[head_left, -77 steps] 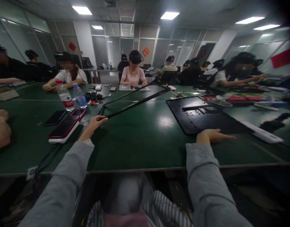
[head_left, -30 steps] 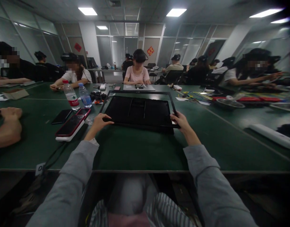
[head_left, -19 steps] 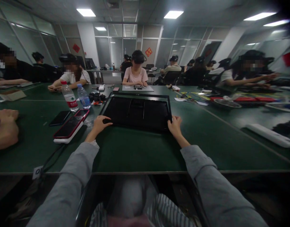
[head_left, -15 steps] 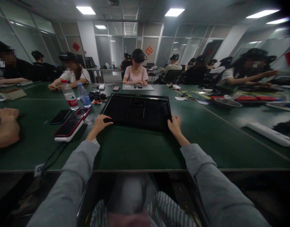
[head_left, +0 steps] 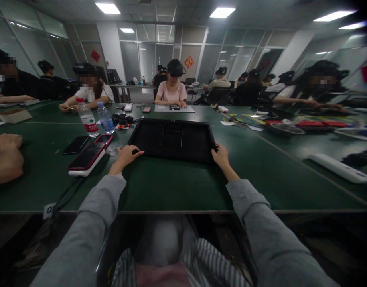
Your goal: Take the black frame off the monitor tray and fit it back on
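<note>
A black rectangular panel (head_left: 150, 137) with a raised rim lies before me over the green table (head_left: 177, 187). Bracket-like shapes with thin pale lines show in its middle. My left hand (head_left: 127, 155) is closed at its near left corner, thumb along the edge. At the near right corner, my right hand (head_left: 221, 154) grips the rim with bent fingers. The undersides of both grips are hidden. Whether the panel rests fully on the table, I cannot tell.
Left of the panel stand two bottles, one red-capped (head_left: 88, 119) and one blue-capped (head_left: 105, 118). Nearby lie a red-edged phone (head_left: 87, 156) and a dark phone (head_left: 75, 145). A white power strip (head_left: 339, 167) is at right. Another person's hand (head_left: 6, 145) rests at far left.
The panel's tilt has changed slightly, and a second pale line now shows in its middle. Both hands keep their hold. The whole view has shifted a little upward.
</note>
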The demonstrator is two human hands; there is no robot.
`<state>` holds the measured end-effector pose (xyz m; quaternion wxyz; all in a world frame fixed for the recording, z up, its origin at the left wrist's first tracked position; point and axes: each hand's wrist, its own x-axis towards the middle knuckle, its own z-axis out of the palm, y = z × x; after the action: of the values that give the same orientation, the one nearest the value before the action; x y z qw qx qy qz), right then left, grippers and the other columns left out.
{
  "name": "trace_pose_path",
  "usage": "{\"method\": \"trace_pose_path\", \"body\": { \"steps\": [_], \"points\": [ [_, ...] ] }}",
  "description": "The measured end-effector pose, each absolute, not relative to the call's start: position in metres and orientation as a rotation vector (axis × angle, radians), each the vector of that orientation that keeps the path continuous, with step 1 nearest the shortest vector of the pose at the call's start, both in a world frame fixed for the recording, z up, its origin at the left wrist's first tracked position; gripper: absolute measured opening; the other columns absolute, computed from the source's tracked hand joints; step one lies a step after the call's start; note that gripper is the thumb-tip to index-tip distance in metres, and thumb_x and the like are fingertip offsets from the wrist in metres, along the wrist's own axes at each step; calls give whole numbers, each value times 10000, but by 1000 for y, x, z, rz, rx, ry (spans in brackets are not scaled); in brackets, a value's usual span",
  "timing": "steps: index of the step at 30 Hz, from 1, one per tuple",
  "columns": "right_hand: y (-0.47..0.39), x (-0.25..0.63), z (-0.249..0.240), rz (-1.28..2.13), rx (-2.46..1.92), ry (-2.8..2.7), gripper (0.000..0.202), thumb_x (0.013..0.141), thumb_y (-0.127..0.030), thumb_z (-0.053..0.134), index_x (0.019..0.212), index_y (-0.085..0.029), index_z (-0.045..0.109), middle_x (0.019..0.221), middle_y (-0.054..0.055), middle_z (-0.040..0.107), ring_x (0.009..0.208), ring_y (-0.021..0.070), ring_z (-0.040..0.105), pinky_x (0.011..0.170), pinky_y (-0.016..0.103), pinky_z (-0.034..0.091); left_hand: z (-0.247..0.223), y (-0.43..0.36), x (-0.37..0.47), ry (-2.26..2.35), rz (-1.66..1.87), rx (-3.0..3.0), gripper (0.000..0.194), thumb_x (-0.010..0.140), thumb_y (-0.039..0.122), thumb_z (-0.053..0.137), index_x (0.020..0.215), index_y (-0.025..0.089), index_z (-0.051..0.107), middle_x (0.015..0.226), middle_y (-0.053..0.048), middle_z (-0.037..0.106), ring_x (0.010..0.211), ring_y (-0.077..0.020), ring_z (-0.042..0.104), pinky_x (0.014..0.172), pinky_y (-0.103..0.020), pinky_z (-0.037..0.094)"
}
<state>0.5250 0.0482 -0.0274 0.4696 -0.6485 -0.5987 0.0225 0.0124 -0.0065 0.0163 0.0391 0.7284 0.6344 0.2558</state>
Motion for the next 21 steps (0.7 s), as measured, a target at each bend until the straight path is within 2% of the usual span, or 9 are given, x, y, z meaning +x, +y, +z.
{"method": "trace_pose_path", "body": {
  "steps": [3,5,8,10,11,15,21],
  "points": [
    [50,532,-24,110,-1587,-1470,570,805,-288,578,1331,-121,719,1160,172,759,1026,311,703,1045,553,547,20,-8,17,1950,730,2280,516,1029,602,499,752,248,752,896,-77,793,976,-292,694,1113,-534,298],
    [51,536,-23,137,-1585,-1475,557,808,-306,614,1326,-135,726,1132,160,773,987,307,717,1026,556,558,21,-11,18,1938,772,2318,492,1021,584,525,744,247,751,848,-84,779,963,-290,696,1102,-502,327],
    [52,539,-24,120,-1576,-1497,566,830,-312,615,1351,-114,715,1219,186,762,1034,317,727,1048,552,551,19,-13,13,2067,1062,2235,338,990,522,600,1017,247,794,1159,-130,774,1182,-324,655,1069,-459,403],
    [51,538,-25,105,-1576,-1509,572,848,-305,597,1370,-97,703,1293,204,738,1106,328,719,1086,553,532,15,-10,6,2239,1215,2002,412,972,471,627,1260,200,742,1362,-175,702,1267,-342,625,1040,-447,450],
    [51,537,-25,102,-1582,-1510,572,852,-298,589,1375,-95,698,1312,207,731,1139,332,711,1103,556,521,13,-8,3,2296,1212,1880,466,964,451,636,1325,167,711,1389,-196,686,1260,-348,636,1021,-441,471],
    [48,530,-25,104,-1587,-1491,558,849,-269,574,1375,-127,694,1335,191,724,1220,341,683,1144,587,491,4,1,-8,2284,1011,1695,460,977,412,613,1326,133,724,1277,-198,755,1170,-349,704,982,-425,511],
    [43,524,-20,137,-1603,-1477,550,856,-270,576,1376,-130,687,1354,192,715,1258,354,671,1164,597,476,1,11,-12,2212,1045,1752,458,994,396,589,1314,100,728,1285,-213,755,1180,-350,712,1026,-439,513]
  ]
}}
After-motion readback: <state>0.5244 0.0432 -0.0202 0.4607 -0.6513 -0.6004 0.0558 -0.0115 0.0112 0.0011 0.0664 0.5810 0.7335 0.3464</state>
